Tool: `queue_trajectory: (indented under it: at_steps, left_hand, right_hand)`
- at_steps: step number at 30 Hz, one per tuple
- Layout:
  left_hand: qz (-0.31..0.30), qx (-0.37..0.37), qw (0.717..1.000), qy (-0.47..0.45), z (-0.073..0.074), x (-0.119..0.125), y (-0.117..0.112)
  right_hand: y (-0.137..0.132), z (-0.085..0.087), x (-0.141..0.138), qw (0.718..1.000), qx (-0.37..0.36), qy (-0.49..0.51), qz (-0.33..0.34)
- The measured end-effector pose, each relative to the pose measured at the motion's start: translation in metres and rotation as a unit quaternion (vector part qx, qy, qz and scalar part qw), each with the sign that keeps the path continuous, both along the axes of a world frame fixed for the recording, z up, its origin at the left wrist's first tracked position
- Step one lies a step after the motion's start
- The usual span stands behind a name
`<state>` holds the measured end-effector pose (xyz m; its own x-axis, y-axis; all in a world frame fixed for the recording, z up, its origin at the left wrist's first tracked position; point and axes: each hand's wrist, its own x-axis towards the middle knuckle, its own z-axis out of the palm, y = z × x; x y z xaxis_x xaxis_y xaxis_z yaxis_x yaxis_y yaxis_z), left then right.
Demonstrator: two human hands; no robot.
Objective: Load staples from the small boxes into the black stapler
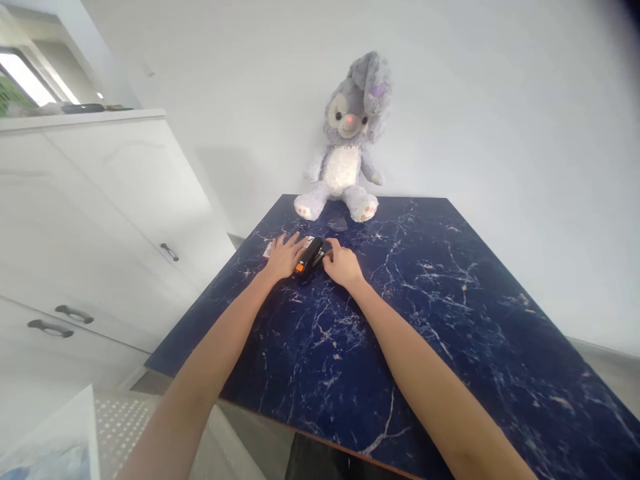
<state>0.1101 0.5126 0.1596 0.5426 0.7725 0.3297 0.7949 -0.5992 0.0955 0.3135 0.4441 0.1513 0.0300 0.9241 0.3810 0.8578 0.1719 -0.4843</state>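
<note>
A black stapler [311, 255] with an orange patch at its near end lies on the dark blue table, and a bit of bright metal shows along its right side. My left hand [284, 257] rests flat to the left of it, fingers spread, the thumb side touching the stapler. Under those fingers a white and red piece [267, 251], perhaps a card or small box, peeks out. My right hand [343, 263] is curled at the stapler's right side, with index finger and thumb closed against it. The fingertips are partly hidden.
A grey-lilac plush rabbit [345, 133] sits at the table's back edge against the wall. Between its feet lies a small dark item [337, 224]. The blue marbled table [425, 320] has its front edge below my forearms. White cabinets [110, 220] stand at the left.
</note>
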Motion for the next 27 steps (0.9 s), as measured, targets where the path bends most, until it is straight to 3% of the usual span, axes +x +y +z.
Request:
queue_trajectory:
  at_steps: [5,9,12,19,23,27]
  left_hand:
    - [-0.034,-0.008,0.999,0.003,-0.001,0.011,0.002]
    - [0.064,0.047,0.997,0.006,-0.001,0.003,-0.01]
    - [0.092,0.005,0.995,0.027,-0.001,-0.001,-0.012]
    - [0.051,0.005,0.998,-0.02,-0.001,0.002,0.005]
    - [-0.049,-0.031,0.998,0.024,0.005,0.014,0.026]
    - [-0.103,-0.045,0.994,-0.009,0.009,0.013,0.031]
  right_hand:
    - [0.002,-0.001,0.004,0.999,-0.004,0.031,0.037]
    - [0.002,-0.002,0.003,0.998,0.003,-0.013,0.059]
    - [0.002,-0.002,0.003,0.997,-0.006,-0.025,0.072]
    - [-0.002,-0.001,0.004,0.998,-0.002,-0.002,0.07]
    - [-0.002,0.0,0.005,0.997,-0.01,0.006,0.071]
    - [0.002,0.0,0.008,0.996,-0.021,0.035,0.078]
